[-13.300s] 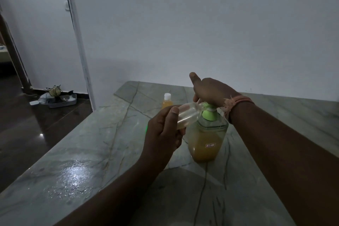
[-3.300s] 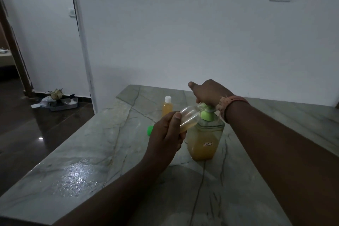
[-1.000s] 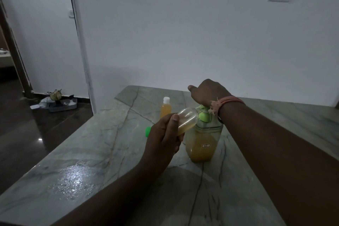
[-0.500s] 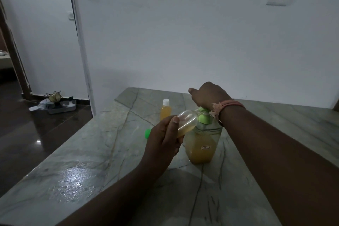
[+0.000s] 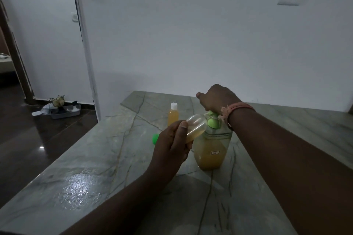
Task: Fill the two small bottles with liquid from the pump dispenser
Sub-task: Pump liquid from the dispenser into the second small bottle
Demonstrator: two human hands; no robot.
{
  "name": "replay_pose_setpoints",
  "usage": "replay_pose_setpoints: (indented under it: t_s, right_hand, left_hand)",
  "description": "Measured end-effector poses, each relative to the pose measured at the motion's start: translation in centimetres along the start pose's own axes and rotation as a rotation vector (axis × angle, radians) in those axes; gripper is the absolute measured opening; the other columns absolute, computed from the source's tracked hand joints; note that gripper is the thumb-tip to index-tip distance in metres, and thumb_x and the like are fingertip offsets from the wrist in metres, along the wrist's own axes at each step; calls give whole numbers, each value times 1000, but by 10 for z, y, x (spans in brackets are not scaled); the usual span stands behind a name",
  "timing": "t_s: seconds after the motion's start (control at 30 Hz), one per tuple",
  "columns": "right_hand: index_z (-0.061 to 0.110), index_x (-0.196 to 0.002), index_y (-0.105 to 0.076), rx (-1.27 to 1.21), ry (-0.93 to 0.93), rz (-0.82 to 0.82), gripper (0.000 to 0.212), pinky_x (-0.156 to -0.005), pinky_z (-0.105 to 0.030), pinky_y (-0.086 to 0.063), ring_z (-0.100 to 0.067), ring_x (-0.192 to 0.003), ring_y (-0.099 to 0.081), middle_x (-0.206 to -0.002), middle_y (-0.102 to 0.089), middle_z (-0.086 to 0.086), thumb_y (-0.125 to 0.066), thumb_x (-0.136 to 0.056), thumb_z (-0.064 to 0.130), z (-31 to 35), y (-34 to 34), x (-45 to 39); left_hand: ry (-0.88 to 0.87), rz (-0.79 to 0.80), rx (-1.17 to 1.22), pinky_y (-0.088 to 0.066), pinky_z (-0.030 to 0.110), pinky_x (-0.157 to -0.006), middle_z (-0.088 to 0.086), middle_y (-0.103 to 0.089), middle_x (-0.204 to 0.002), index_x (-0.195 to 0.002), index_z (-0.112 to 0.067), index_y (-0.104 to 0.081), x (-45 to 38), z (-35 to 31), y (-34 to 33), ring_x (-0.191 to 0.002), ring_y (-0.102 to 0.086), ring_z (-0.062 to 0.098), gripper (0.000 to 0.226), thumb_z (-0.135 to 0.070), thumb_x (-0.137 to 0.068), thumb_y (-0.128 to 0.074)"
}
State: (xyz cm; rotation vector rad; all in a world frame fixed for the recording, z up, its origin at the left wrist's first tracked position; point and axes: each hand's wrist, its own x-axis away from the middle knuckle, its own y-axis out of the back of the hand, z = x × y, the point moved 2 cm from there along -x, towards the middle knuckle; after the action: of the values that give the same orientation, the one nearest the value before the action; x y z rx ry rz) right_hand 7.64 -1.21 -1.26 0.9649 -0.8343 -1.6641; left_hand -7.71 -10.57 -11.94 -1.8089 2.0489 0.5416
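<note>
My left hand (image 5: 170, 145) grips a small clear bottle (image 5: 195, 127), tilted with its mouth against the green nozzle (image 5: 212, 122) of the pump dispenser (image 5: 212, 150). Amber liquid lies in the lower part of this bottle. My right hand (image 5: 217, 97) sits on top of the pump head with fingers curled over it and the thumb sticking out to the left. The dispenser is a clear square jar about half full of amber liquid. A second small bottle (image 5: 173, 116) stands behind, full of amber liquid and closed with a white cap.
A loose green cap (image 5: 155, 138) lies on the grey marble table (image 5: 95, 168) just left of my left hand. A wet patch shines near the table's left edge. A white wall stands behind; the dark floor at left holds a small tray of clutter (image 5: 61, 108).
The held bottle has more amber liquid than 13 seconds ago. Over the last second both hands have stayed at the pump, with only a slight shift of view.
</note>
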Motion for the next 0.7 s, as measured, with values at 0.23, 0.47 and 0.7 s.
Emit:
replay_pose_setpoints:
  t_s: [0.23, 0.47, 0.7]
  right_hand:
    - [15, -72, -48, 0, 15, -77, 47, -75, -33, -42, -31, -88, -60, -83, -58, -7, -48, -95, 56, 4, 3, 2]
    - [12, -81, -48, 40, 24, -60, 45, -77, -34, -43, -30, -89, -57, -92, -57, -9, -48, -97, 54, 4, 5, 6]
    - [13, -75, -54, 25, 61, -95, 50, -72, -33, -42, -27, -79, -58, -79, -61, -4, -45, -96, 57, 5, 5, 3]
  left_hand:
    - [7, 0, -8, -42, 23, -44, 1, -60, -66, -101, -21, -63, -1, -3, 0, -51, -52, 10, 31, -40, -102, -39]
    - [0, 2, 3, -42, 22, -43, 1, -59, -65, -106, -18, -63, 0, -3, 1, -50, -51, 10, 33, -40, -101, -40]
    - [12, 2, 3, -42, 23, -44, 1, -59, -65, -102, -21, -63, -1, -4, 0, -50, -52, 9, 30, -40, -102, -40]
